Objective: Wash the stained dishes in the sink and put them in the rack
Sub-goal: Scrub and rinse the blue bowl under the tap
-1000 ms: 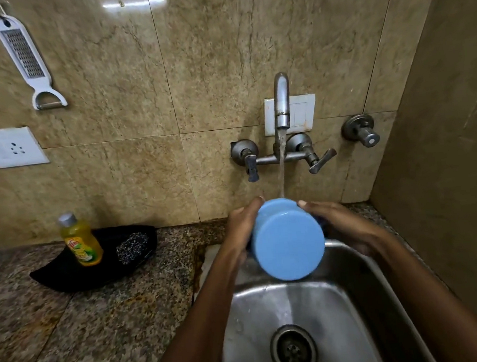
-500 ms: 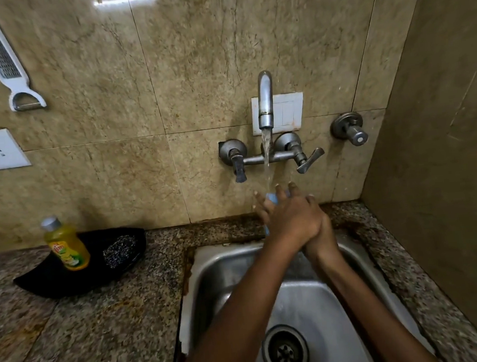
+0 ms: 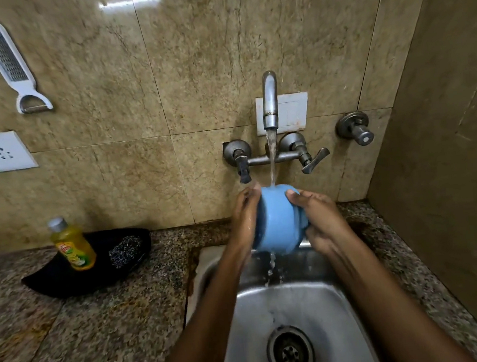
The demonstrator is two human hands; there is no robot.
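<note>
- your left hand (image 3: 245, 219) and right hand (image 3: 320, 221) hold a smooth round blue bowl (image 3: 278, 220) between them, just right of the frame's middle, above the back edge of the sink (image 3: 314, 304).
- the left hand's fingers curl round the bowl's left side; the right hand's thumb and fingers wrap its right side.
- the bowl is tipped on its side, its rounded outside toward you.
- a thin stream of water (image 3: 271, 160) falls from the curved metal tap (image 3: 270, 100) onto the top of the bowl and drips off its bottom edge into the sink.
- the sink is dull brushed steel with a round slotted drain (image 3: 289, 351) at the lower middle.
- at the left of the frame, on the speckled granite counter (image 3: 86, 338), a yellow soap bottle (image 3: 71, 244) with a grey cap leans in a black boat-shaped tray (image 3: 56, 283), beside a wiry steel scrubber (image 3: 125, 251).
- at the upper left a white plastic grater (image 3: 9, 62) hangs on the glossy beige tiled wall (image 3: 137, 88).
</note>
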